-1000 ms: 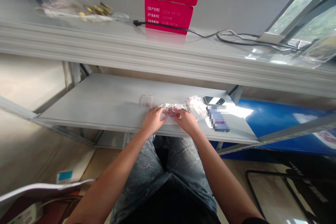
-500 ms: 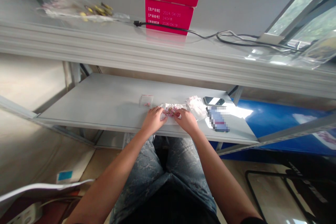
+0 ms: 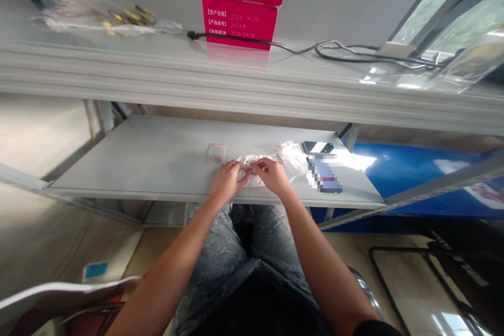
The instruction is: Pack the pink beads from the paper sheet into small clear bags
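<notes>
A clear plastic bag [image 3: 255,180] lies on the lower shelf with a heap of small pink and dark bead-like pieces [image 3: 251,168] on or in it; I cannot tell which. My left hand [image 3: 228,181] is closed on the bag's left side, its thumb and fingers beside the heap. From the right, my right hand [image 3: 273,174] reaches over the pieces with thumb and forefinger pinched together. Whatever sits between those fingertips is too small to make out. Behind my left hand lies a small zip bag [image 3: 216,153] with a few pink pieces inside.
Right of my hands is a pile of clear small bags [image 3: 292,158], then a dark phone [image 3: 318,147] and a blurred-out phone-like object [image 3: 326,174]. The upper shelf's edge [image 3: 236,92] overhangs behind, carrying red boxes [image 3: 240,26], a black cable [image 3: 293,51] and a plastic bag [image 3: 98,16].
My right hand has shifted left over the heap, its fingertips now among the pieces. My left hand stays at the bag. The whole view has shifted slightly.
</notes>
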`<state>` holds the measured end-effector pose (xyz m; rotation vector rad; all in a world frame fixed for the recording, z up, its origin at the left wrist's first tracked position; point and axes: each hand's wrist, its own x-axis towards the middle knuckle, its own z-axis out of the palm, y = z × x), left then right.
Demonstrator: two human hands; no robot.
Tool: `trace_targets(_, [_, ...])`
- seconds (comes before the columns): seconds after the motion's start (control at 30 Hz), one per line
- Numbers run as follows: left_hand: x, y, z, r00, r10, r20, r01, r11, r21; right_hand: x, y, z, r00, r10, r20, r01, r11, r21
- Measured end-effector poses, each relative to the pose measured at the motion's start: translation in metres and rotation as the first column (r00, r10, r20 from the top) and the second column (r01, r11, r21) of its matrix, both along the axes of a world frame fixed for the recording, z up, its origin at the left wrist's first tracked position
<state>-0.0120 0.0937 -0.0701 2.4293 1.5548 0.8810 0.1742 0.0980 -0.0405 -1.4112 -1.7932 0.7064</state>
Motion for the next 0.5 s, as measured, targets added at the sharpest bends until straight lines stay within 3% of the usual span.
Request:
trace_targets(0.2, [0.002,-0.001,0.000,1.000,0.018,0.000,-0.018,1.000,0.017,0.035,0.000,-0.008,0.958,0.070,0.277,-0.092,0.994,0.067])
trace_targets(0.5, [0.002,-0.001,-0.001,1.000,0.020,0.003,-0.020,0.999,0.028,0.032,0.002,-0.010,0.884,0.090,0.459,-0.132,0.989,0.061])
